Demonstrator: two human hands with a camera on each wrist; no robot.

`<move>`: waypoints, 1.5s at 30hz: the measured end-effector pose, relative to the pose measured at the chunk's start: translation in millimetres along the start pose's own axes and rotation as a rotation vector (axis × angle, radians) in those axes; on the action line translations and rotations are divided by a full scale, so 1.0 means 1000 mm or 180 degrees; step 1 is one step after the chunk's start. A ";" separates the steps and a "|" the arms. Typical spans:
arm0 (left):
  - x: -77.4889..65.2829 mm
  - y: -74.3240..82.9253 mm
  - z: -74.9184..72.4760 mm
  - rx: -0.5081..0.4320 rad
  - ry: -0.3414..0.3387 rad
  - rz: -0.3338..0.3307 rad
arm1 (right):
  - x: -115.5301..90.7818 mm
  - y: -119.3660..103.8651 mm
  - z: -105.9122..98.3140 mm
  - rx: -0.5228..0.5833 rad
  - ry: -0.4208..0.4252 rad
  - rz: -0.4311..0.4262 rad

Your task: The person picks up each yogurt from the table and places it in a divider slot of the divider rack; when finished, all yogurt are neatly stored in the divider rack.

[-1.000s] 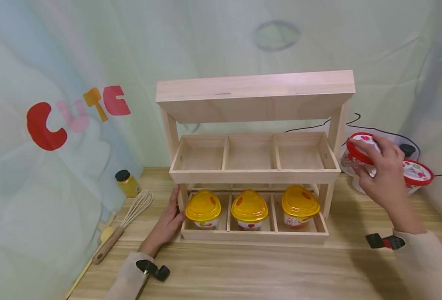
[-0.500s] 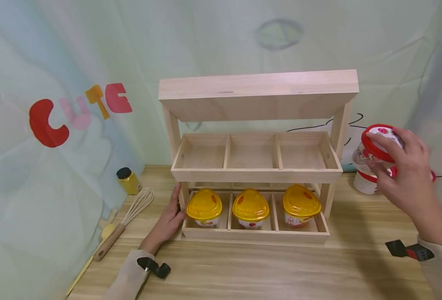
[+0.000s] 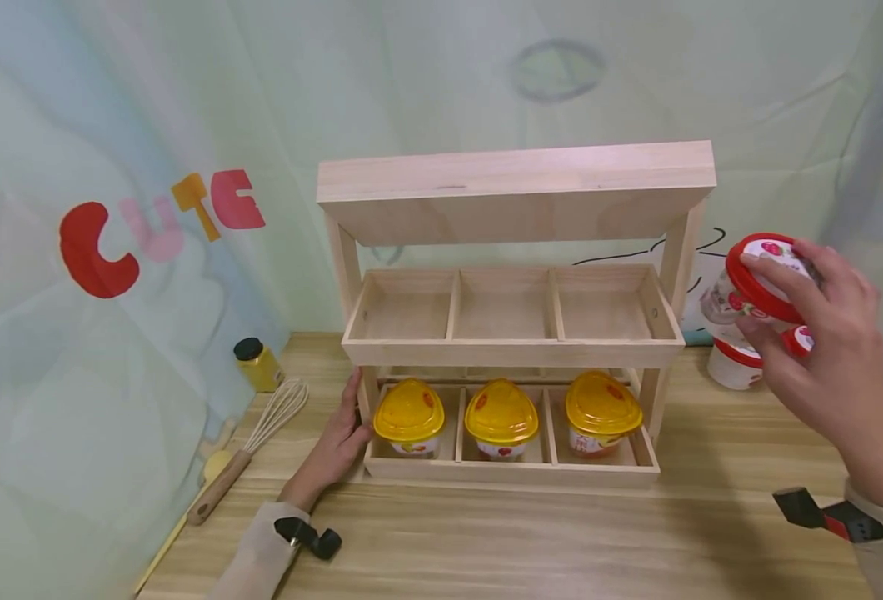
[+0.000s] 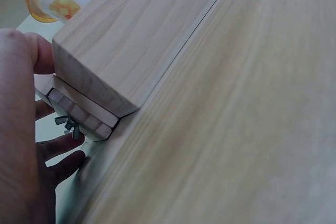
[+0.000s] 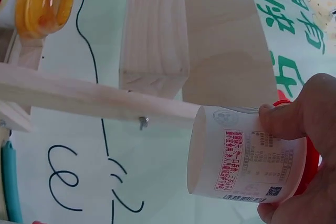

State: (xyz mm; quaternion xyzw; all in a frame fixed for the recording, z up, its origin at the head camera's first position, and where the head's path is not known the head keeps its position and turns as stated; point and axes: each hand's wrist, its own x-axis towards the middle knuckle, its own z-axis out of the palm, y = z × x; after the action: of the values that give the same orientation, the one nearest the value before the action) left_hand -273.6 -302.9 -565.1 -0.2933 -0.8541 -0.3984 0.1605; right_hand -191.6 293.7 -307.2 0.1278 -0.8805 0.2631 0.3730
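Note:
In the head view my right hand (image 3: 831, 350) grips a white tub with a red lid (image 3: 767, 279) at the right, raised above other red-lidded tubs (image 3: 735, 368). The right wrist view shows the held tub (image 5: 239, 156) from its printed side, thumb on its wall. My left hand (image 3: 332, 446) rests against the left side of a two-tier wooden shelf (image 3: 512, 354). Its thumb touches the lower tray's end, and the other fingers lie near a wing nut (image 4: 70, 124) on the post. Three yellow-lidded cups (image 3: 500, 412) sit in the lower tray, one per compartment.
Left of the shelf lie a whisk (image 3: 257, 433) and a yellow jar with a black lid (image 3: 257, 364). A printed curtain (image 3: 426, 75) hangs behind the table (image 3: 486, 542). Three compartments make up the upper tray (image 3: 501, 304).
My right hand has lifted the red-lidded tub up and to the right, away from the shelf, uncovering the tub below. My left hand stays at the shelf's side.

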 end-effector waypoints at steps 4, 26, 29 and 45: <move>0.000 0.001 0.000 0.0003 0.0006 -0.0049 | 0.000 -0.009 -0.002 -0.0010 -0.0002 -0.0040; 0.001 0.005 0.000 0.0066 0.0014 0.0006 | 0.011 -0.047 0.019 0.0462 -0.0096 -0.0255; 0.002 0.012 -0.002 0.0098 0.0017 0.0004 | 0.013 -0.051 0.025 0.0444 -0.0118 -0.0269; 0.002 0.004 0.001 0.0006 -0.0037 -0.0162 | 0.026 -0.081 0.055 0.0963 -0.0137 -0.0428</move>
State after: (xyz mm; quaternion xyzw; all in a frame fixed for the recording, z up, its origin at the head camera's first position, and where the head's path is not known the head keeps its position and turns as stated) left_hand -272.5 -300.0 -562.6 -0.2736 -0.8626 -0.3999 0.1455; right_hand -207.8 195.2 -290.3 0.2467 -0.8282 0.3642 0.3472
